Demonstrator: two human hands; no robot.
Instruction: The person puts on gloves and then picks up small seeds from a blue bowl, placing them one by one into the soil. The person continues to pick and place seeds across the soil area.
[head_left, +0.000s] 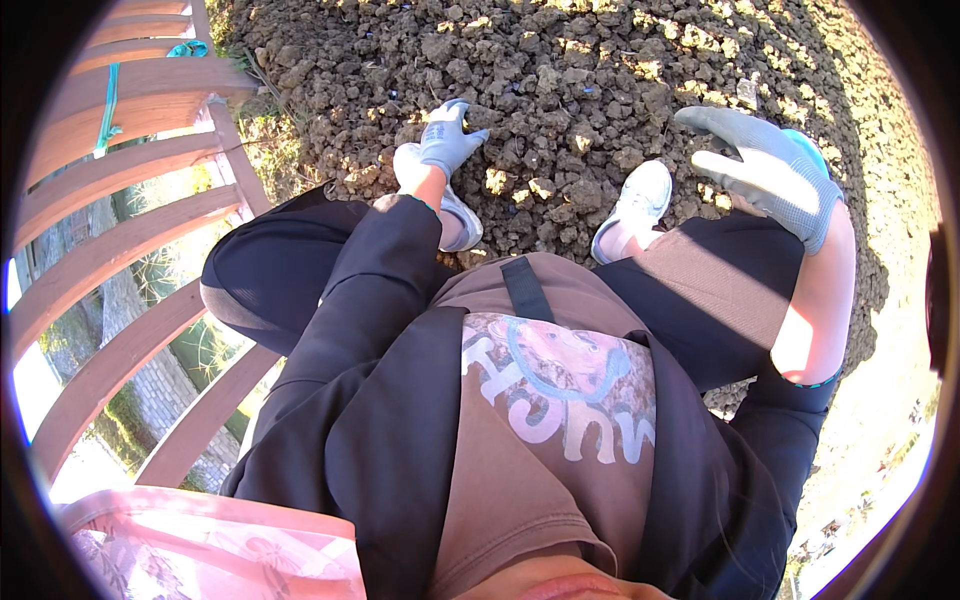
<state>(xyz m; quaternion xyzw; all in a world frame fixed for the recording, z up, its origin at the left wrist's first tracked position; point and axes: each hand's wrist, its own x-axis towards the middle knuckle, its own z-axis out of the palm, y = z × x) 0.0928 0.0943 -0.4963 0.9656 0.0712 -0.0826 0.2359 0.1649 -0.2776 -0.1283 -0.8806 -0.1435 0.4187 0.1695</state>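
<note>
My left hand (448, 140), in a grey-blue work glove, hangs over the cloddy soil (540, 112) beside my left shoe (460, 214). Its thumb is spread from the fingers, and nothing shows in its grasp. Out to the right, above my right knee, my right hand (765, 169) wears a matching glove. A wide gap separates its thumb from its fingers, with no object visible between them. Something bright blue (810, 152) shows at the back of this hand; whether it is part of the glove or a separate thing, I cannot tell.
A reddish-brown slatted railing (120, 165) runs along the left, with turquoise ties (109, 109) on it. My white right shoe (643, 191) stands on the soil. Translucent pink fabric (225, 540) covers the lower left. A pale fragment (747, 91) lies on the soil beyond my right hand.
</note>
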